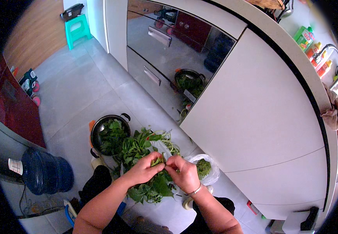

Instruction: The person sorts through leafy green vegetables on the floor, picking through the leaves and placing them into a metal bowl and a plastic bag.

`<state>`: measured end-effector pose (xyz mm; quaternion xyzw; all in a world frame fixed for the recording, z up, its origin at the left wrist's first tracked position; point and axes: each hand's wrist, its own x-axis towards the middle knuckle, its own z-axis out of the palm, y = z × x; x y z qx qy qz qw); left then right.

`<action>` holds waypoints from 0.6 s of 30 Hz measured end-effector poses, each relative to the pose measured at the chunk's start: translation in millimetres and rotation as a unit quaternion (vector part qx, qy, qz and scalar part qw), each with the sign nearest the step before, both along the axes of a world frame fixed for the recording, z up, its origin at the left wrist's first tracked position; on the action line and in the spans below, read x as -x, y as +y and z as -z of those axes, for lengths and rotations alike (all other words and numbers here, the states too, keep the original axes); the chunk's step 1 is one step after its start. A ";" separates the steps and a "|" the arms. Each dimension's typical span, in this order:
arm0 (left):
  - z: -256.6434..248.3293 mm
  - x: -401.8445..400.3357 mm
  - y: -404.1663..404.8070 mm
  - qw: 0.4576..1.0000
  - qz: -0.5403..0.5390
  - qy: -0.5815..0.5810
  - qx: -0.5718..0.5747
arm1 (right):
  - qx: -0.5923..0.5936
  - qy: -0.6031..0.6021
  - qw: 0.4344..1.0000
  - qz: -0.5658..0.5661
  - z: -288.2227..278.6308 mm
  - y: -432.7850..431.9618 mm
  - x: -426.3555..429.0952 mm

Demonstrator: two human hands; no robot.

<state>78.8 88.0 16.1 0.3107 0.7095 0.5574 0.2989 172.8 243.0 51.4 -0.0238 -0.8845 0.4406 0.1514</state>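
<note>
My left hand (146, 170) is closed on a small bunch of green stems (157, 161). Thumb and forefinger of my right hand (183, 172) pinch at the stems just beside my left fingertips; a bracelet is on that wrist. Beneath both hands, a large heap of leafy greens (136, 149) lies over a white plastic bag (162, 149). A black two-handled wok (93, 135) with picked leaves (112, 137) stands on the floor to the left. To the right, an open clear plastic bag (214, 168) holds green pieces (203, 168).
White cabinet doors (259, 102) and mirrored drawers (154, 55) rise ahead and to the right. A blue water bottle (47, 171) lies at the left with a paper cup (15, 166) by it. A turquoise stool (76, 27) stands at the far left.
</note>
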 end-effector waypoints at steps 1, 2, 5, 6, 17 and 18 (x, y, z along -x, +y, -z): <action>1.0 -1.0 0.7 1.000 -0.007 -0.006 -0.020 | -0.035 0.024 0.999 -0.008 0.5 -0.8 0.1; 0.3 -1.5 2.6 0.999 -0.011 -0.012 -0.043 | -0.053 0.028 0.998 -0.013 1.4 1.0 -0.5; -12.9 5.2 -1.2 0.991 0.095 -0.042 0.083 | -0.078 0.037 0.996 -0.033 4.1 7.1 -2.7; -11.7 4.9 -3.1 0.992 0.089 -0.032 0.079 | -0.067 0.037 0.996 -0.043 3.3 8.1 -2.5; 6.2 3.2 -9.5 0.980 0.134 0.070 0.126 | -0.233 0.107 0.959 -0.122 3.1 18.3 -0.6; 4.6 2.5 -8.8 0.984 0.125 0.063 0.113 | -0.244 0.109 0.955 -0.126 4.4 19.0 -1.4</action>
